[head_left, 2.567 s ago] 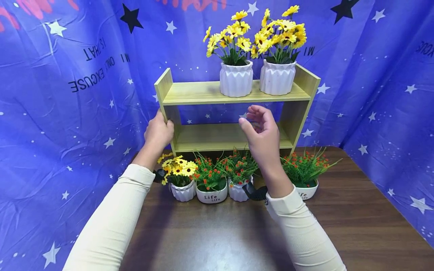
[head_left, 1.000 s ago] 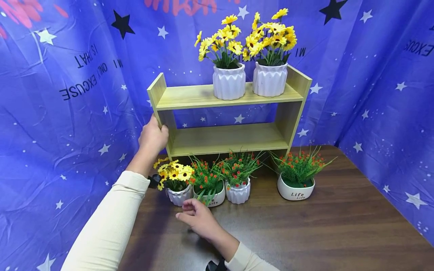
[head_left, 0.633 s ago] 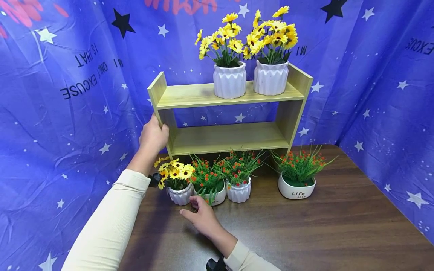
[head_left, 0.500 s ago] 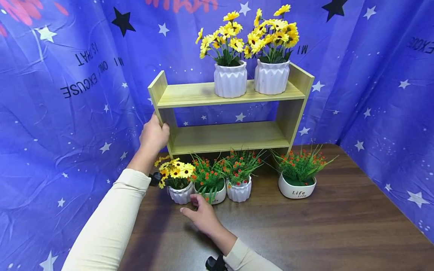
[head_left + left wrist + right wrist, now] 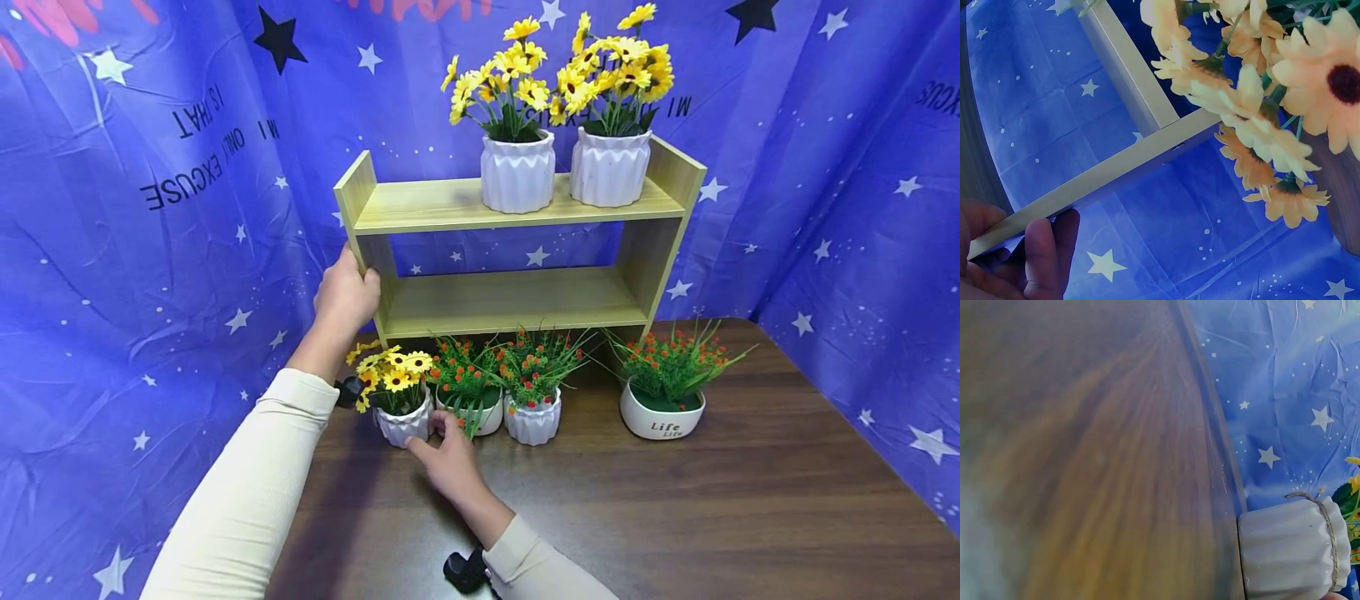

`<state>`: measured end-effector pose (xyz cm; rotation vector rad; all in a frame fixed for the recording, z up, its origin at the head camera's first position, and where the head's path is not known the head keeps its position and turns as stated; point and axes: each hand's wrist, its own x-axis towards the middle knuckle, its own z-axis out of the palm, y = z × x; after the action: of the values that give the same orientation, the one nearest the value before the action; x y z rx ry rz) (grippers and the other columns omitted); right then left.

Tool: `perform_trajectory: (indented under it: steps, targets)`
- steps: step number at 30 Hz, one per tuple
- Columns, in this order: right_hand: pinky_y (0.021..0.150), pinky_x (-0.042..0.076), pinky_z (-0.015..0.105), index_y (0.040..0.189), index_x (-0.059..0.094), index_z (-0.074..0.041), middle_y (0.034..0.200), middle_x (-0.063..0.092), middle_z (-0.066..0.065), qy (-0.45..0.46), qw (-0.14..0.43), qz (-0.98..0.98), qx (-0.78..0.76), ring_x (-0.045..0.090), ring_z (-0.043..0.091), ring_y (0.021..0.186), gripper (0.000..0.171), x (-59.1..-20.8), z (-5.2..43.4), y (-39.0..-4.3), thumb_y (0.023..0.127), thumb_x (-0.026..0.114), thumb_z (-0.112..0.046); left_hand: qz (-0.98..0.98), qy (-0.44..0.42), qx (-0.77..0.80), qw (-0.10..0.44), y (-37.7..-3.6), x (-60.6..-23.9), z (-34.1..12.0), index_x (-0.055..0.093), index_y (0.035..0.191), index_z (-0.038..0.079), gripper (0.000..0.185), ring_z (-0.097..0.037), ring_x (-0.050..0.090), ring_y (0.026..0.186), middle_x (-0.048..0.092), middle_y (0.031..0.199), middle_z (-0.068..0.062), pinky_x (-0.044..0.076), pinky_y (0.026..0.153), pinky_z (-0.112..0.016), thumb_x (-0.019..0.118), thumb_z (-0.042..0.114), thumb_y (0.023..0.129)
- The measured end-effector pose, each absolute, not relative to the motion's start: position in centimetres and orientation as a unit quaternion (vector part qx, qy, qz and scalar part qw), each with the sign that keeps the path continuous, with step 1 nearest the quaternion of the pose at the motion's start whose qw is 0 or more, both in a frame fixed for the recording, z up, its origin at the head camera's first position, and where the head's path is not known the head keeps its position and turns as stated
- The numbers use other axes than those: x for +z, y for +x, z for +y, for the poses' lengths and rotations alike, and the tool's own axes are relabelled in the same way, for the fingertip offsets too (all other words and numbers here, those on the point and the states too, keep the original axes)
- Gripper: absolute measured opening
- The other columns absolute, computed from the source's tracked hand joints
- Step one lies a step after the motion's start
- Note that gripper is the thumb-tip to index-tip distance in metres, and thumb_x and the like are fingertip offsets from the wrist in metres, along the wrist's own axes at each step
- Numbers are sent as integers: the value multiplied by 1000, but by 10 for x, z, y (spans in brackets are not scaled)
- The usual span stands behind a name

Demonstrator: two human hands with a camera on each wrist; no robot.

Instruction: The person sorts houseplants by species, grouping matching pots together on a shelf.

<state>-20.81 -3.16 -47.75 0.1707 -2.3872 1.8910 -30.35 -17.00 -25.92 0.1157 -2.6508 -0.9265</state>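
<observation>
My left hand [image 5: 347,293] grips the left side panel of a two-tier wooden shelf [image 5: 517,300]; the left wrist view shows its fingers [image 5: 1038,253] curled round the panel's edge [image 5: 1116,172]. Low over the table, my right hand [image 5: 433,429] lies with relaxed fingers. Its thumb is at a ribbed white pot of yellow flowers [image 5: 403,423], and its fingers are by a smooth white pot of red-flowered greenery [image 5: 487,417]. The right wrist view shows the ribbed pot [image 5: 1291,556] close up, with a fingertip at the frame's bottom edge.
Two ribbed white pots of yellow flowers [image 5: 517,171] [image 5: 609,167] stand on the top shelf. Another ribbed pot [image 5: 532,421] and a "Life" pot [image 5: 662,417] stand on the brown table [image 5: 675,517]. Blue star-print cloth [image 5: 112,250] hangs behind and at both sides.
My right hand dropped from in front of the shelf to the table, then slid forward to the front-left pots. The left hand kept its grip on the shelf's side.
</observation>
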Motion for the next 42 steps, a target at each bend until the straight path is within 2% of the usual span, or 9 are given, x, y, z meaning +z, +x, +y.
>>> perform_trajectory:
  steps: [5, 11, 28, 33, 42]
  targets:
    - [100, 42, 50, 127, 54, 3, 124, 61, 22, 38, 68, -795, 602, 56, 38, 119, 58, -476, -34, -214, 81, 75, -26, -930, 40, -326, 167, -304, -259, -169, 39, 146, 13, 46, -46, 57, 116, 58, 133, -22, 41, 91, -62, 42, 21, 100]
    - [93, 46, 48, 125, 56, -2, 114, 65, 21, 34, 74, -810, 581, 60, 37, 110, 58, -477, -37, -222, 79, 76, -30, -932, 42, -319, 169, -305, -260, -170, 39, 145, 13, 47, -47, 55, 118, 57, 134, -23, 42, 90, -63, 42, 22, 99]
    - [95, 46, 46, 131, 53, -5, 117, 63, 18, 21, 73, -820, 568, 59, 34, 110, 70, -476, -48, -237, 72, 81, -31, -930, 44, -320, 177, -306, -264, -171, 41, 142, 12, 44, -47, 56, 116, 59, 131, -23, 42, 89, -63, 42, 21, 99]
    - [98, 43, 48, 133, 51, -1, 120, 60, 17, 31, 76, -807, 584, 56, 35, 114, 77, -481, -53, -240, 69, 85, -27, -930, 43, -318, 180, -306, -265, -171, 42, 141, 12, 43, -47, 57, 114, 60, 130, -23, 43, 87, -63, 42, 21, 98]
    - [101, 41, 46, 131, 50, 3, 123, 58, 17, 30, 100, -785, 611, 55, 33, 116, 75, -484, -59, -241, 69, 86, -17, -931, 43, -315, 180, -306, -264, -172, 42, 141, 13, 43, -47, 57, 113, 60, 129, -23, 43, 87, -63, 43, 21, 98]
